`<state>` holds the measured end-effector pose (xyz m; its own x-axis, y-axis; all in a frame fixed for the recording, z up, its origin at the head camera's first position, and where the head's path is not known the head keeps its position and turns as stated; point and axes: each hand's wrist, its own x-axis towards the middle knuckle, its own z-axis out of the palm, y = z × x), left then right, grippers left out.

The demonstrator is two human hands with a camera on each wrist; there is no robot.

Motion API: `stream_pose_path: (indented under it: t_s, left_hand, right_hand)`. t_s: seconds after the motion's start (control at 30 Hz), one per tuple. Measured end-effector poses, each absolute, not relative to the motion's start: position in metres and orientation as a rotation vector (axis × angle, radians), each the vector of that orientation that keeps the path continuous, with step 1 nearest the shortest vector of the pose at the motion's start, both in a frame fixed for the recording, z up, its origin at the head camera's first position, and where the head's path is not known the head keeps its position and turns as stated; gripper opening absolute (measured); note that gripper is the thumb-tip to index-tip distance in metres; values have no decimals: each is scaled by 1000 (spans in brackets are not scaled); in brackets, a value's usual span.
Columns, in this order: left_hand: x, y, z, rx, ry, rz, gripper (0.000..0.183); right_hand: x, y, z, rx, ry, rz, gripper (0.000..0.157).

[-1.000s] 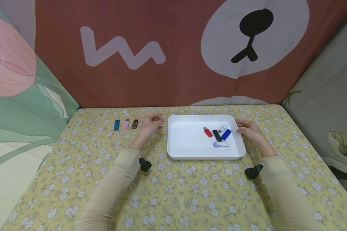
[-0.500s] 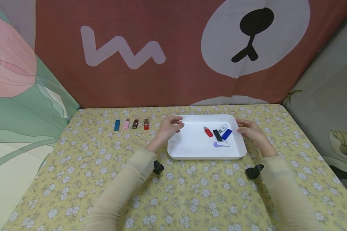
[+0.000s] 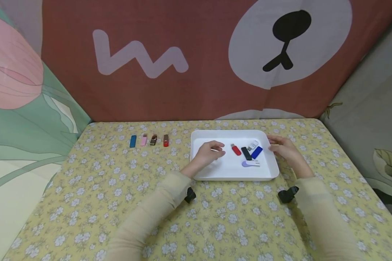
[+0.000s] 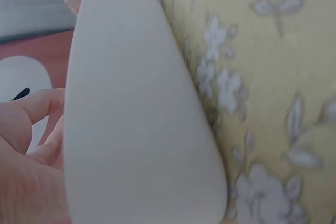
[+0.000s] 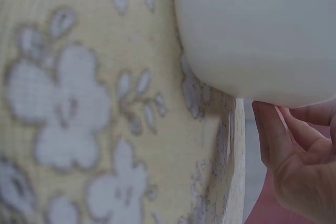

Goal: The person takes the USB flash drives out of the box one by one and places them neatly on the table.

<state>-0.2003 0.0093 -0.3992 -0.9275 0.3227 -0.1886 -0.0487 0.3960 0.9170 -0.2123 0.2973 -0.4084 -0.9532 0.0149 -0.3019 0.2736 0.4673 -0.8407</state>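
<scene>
My left hand (image 3: pixel 209 154) hovers over the left half of the white tray (image 3: pixel 202 170), thumb and fingers apart with nothing between them. Just right of its fingertips lies a red USB stick (image 3: pixel 236 149). Beyond that sit a black USB stick (image 3: pixel 246 153), a blue one (image 3: pixel 256 152), a white one (image 3: pixel 253 145) and a white-and-purple one (image 3: pixel 250 164). My right hand (image 3: pixel 285 149) touches the tray's right wall with its fingertips, the fingers fairly straight. The right wrist view shows those fingers (image 5: pixel 278 137) against the wall's outside.
Left of the tray, a row on the flowered tablecloth (image 3: pixel 215 224) holds a blue USB stick (image 3: pixel 133 141), a pink one (image 3: pixel 143 140), a brown one (image 3: pixel 153 140) and a red one with a metal cover (image 3: pixel 166 140). A printed fabric wall (image 3: pixel 202 94) stands behind the table.
My left hand has moved right, from beside the row to over the tray. The red USB stick with the metal cover came into view at the row's right end. My right hand stays put.
</scene>
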Motion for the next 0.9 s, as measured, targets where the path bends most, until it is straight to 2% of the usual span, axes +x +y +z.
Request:
stream_pose_path:
  t_s: [0.9]
  left_hand:
    - [-196, 50, -413, 343, 2371, 1354, 29]
  right_hand:
    - [-212, 300, -407, 192, 2454, -1462, 58]
